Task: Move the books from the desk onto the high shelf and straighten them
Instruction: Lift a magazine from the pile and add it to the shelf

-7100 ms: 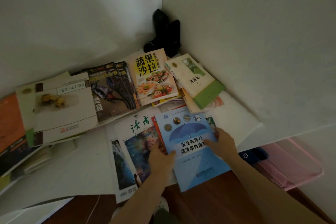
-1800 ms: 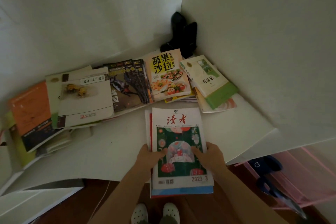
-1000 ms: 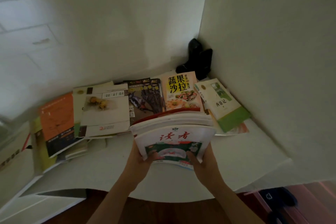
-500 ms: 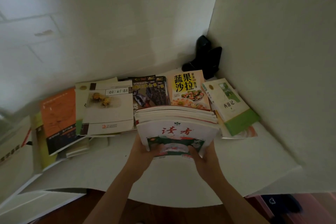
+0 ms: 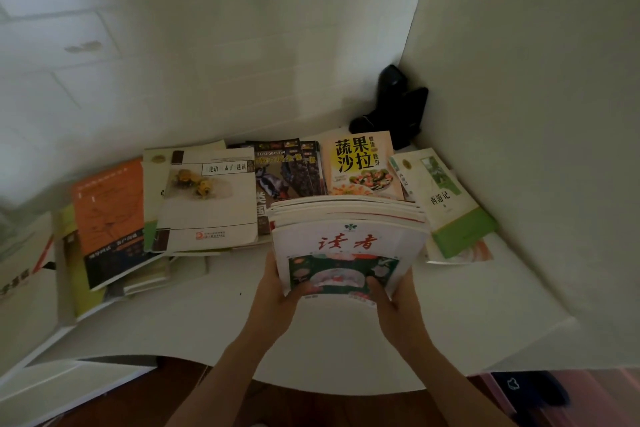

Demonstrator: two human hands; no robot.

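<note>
Magazines (image 5: 349,239) in a small stack sit in both hands in the head view, lifted off the white bench (image 5: 339,340) and tipped so the top cover with red lettering faces the camera. Left hand (image 5: 277,298) grips the stack's near-left corner, its thumb curled over the cover and the other fingers hidden underneath. Right hand (image 5: 394,302) grips the near-right corner the same way, thumb on the green picture. Whether the stack's far edge touches anything behind it is hard to tell from this angle.

At 12 o'clock from the stack lie a yellow salad cookbook (image 5: 362,166) and a dark bird book (image 5: 284,173), flat on the bench. At 2 o'clock a white and green book (image 5: 446,201) rests on another thin one. At 10 o'clock lies a white book with bees (image 5: 207,198), overlapping an orange book (image 5: 110,211) further left. A black object (image 5: 394,104) stands in the far corner where the two walls meet.
</note>
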